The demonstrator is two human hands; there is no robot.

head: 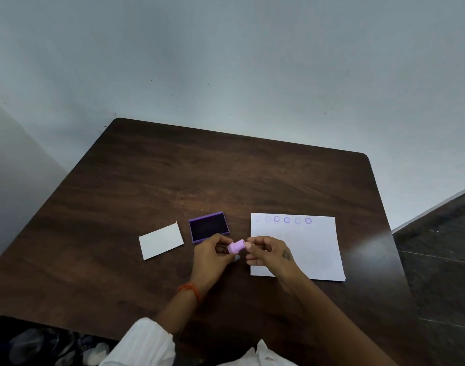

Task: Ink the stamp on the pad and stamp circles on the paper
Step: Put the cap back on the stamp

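Observation:
A small lilac stamp (236,246) lies sideways in the air between my two hands, just above the table. My left hand (211,256) grips its wider end; my right hand (269,253) pinches the narrow end with thumb and fingertips. Just behind my left hand sits the open purple ink pad (209,226), its dark ink surface facing up. To the right lies the white paper (305,249), with a row of several purple circle prints (287,220) along its top edge, some faint. My right hand covers the paper's left edge.
A white rectangular card or lid (161,241) lies left of the ink pad. All of it rests on a dark wooden table (226,175) set against a pale wall. Dark floor tiles (443,247) show to the right of the table.

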